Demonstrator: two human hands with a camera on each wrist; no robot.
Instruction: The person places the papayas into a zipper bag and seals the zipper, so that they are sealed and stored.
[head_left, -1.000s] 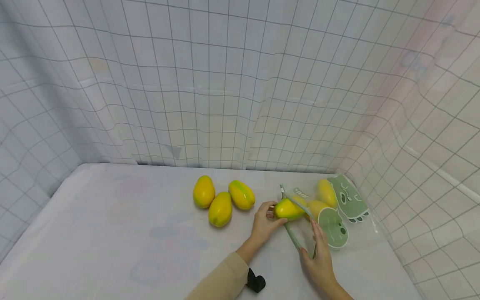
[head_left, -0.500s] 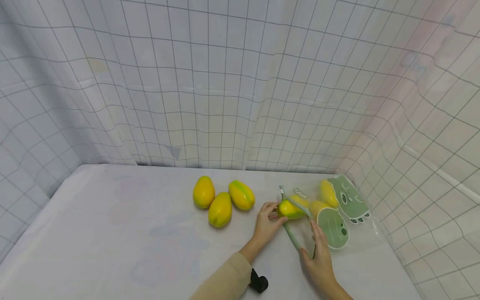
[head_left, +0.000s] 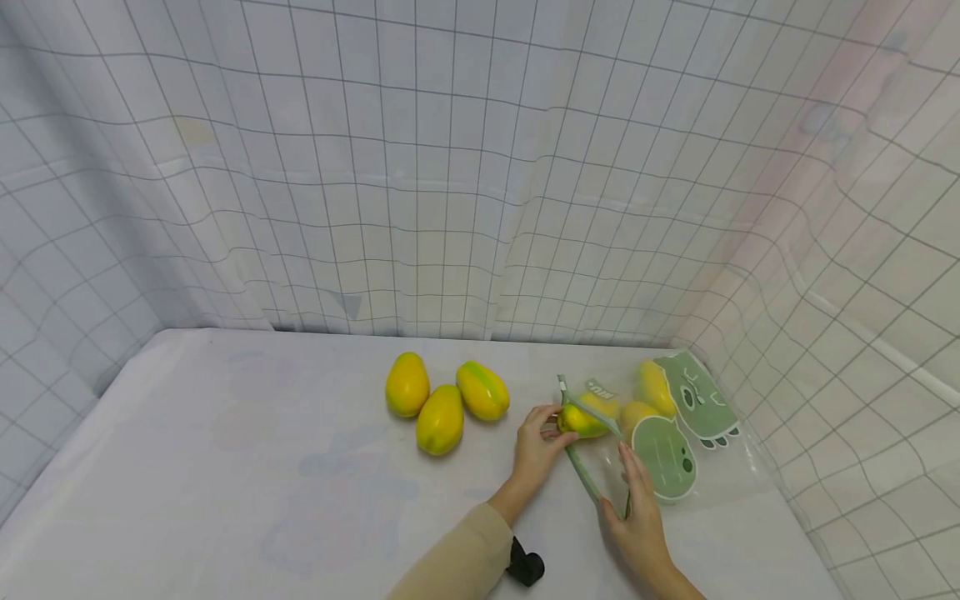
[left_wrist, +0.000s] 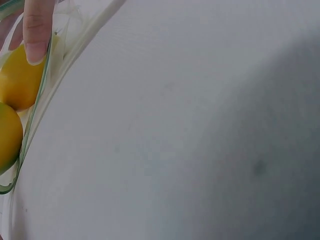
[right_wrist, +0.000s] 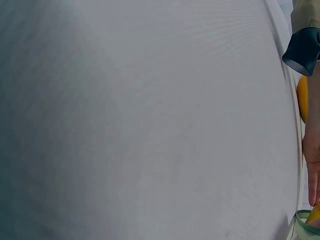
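At the mouth of a clear plastic bag [head_left: 663, 460] with green cartoon prints, my left hand [head_left: 534, 448] holds the near end of a yellow-green mango [head_left: 583, 422] between thumb and fingers. Most of that mango lies past the bag's green rim [head_left: 582, 472]. My right hand [head_left: 637, 529] grips the rim on its near side, thumb and fingers spread, keeping the mouth wide. Deeper in the bag are a mango [head_left: 633, 412] and another mango [head_left: 654, 387], partly covered by the prints. The left wrist view catches a fingertip [left_wrist: 36, 50] over a mango [left_wrist: 21, 80] at the bag's edge.
Left of the bag, three mangoes lie close together: one at the back left [head_left: 407, 385], one nearer [head_left: 440, 420], one on the right [head_left: 483, 391]. A black wrist device [head_left: 527, 567] sits by the beige left sleeve [head_left: 465, 558]. Gridded white curtains [head_left: 420, 208] enclose the table.
My left hand has moved slightly right, and the mango it holds has slid farther into the bag. The right hand stays almost still on the rim.
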